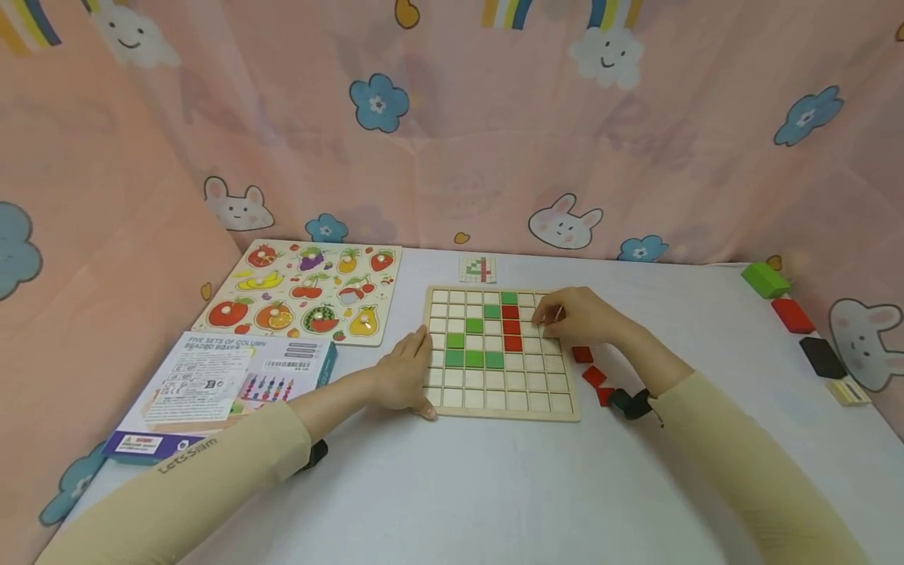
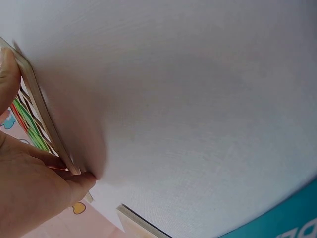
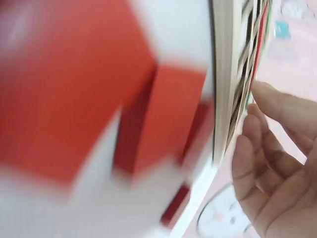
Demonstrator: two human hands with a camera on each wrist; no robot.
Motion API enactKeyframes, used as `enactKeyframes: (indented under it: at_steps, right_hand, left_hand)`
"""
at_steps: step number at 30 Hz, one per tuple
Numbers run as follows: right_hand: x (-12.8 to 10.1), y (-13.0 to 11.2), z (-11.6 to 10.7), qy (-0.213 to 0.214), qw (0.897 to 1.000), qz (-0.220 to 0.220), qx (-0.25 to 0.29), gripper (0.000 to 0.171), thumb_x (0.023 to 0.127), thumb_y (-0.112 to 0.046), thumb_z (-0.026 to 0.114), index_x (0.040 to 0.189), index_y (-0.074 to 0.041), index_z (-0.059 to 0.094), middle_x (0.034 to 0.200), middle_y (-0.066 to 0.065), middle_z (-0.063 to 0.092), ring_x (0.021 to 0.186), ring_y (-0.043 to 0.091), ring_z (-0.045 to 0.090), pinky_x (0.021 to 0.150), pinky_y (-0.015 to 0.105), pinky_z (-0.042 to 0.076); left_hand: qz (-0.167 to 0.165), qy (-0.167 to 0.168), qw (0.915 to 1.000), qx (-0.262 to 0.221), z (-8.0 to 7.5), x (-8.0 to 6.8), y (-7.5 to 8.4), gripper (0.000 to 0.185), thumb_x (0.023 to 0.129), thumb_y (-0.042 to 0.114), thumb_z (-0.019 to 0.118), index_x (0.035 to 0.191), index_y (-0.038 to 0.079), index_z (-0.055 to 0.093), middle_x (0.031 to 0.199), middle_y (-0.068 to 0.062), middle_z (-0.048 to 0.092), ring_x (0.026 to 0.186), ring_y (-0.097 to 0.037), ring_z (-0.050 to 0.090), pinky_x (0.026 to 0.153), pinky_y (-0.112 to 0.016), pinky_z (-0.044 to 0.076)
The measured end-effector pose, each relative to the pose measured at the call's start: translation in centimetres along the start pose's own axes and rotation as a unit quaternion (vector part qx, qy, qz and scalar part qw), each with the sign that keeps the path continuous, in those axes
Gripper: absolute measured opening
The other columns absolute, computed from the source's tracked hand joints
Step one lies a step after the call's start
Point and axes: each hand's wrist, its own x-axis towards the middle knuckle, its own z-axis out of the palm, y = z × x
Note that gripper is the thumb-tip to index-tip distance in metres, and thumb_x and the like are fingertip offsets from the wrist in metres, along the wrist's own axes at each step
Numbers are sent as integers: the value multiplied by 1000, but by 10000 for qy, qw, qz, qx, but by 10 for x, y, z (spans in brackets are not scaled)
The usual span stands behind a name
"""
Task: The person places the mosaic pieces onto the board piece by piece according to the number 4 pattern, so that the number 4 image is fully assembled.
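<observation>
A wooden grid board [image 1: 503, 415] lies on the white table, with several green tiles [image 1: 475, 359] and three red tiles [image 1: 512, 344] in its cells. My left hand [image 1: 401, 375] rests along the board's left edge, fingers extended and thumb at the near corner. In the left wrist view, its fingertips touch the board's side [image 2: 47, 111]. Over the board's right columns, my right hand [image 1: 575, 315] has its fingers bent, thumb and fingertips close together. Whether a tile sits between them is hidden. Loose red tiles [image 1: 594, 377] lie right of the board, under the right forearm.
A small pattern card [image 1: 478, 270] lies behind the board. To the left are a fruit peg puzzle [image 1: 387, 314] and a boxed bead set [image 1: 282, 377]. Green, red and black blocks [image 1: 822, 358] and a pale striped piece [image 1: 849, 391] line the far right. Pink cloth surrounds the table.
</observation>
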Motion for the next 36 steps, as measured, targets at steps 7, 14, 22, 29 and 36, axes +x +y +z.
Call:
enactKeyframes:
  at_steps: [7,14,22,29,36]
  right_hand:
    - [-10,36,-23,-334,9980,536,16,23,84,-13,73,106,-15,72,104,9,66,93,23,58,72,28,50]
    - [-19,62,-31,-529,9951,823,-137,31,78,-21,81,104,-11,68,98,6,65,95,22,55,81,33,48]
    - [-20,64,-34,-406,9948,907,-242,22,80,-21,80,90,-8,65,82,4,60,83,20,52,68,29,43]
    - [-20,47,-31,280,9967,641,411,14,90,-16,70,97,-6,65,87,8,65,82,20,57,69,26,50]
    - [-13,7,-11,144,9956,190,910,11,91,-13,68,101,-8,69,96,8,70,86,19,60,75,24,53]
  left_hand:
    - [-22,-26,10000,12,-3,0,1,123,75,39,83,155,-8,3,166,-24,-8,155,-43,1,121,-61,21]
    - [-9,-17,10000,22,-3,0,0,124,74,39,84,155,-9,3,166,-25,-7,155,-44,1,122,-60,20]
    - [1,-35,10000,16,-2,0,1,124,74,39,84,155,-9,3,166,-25,-7,155,-44,1,122,-60,20]
    - [27,-28,10000,51,-2,-1,3,122,75,37,84,155,-10,5,165,-27,-5,154,-45,3,122,-60,20]
    - [-57,-82,9999,51,-3,-3,5,122,75,37,84,155,-9,3,166,-25,-7,155,-43,1,123,-59,19]
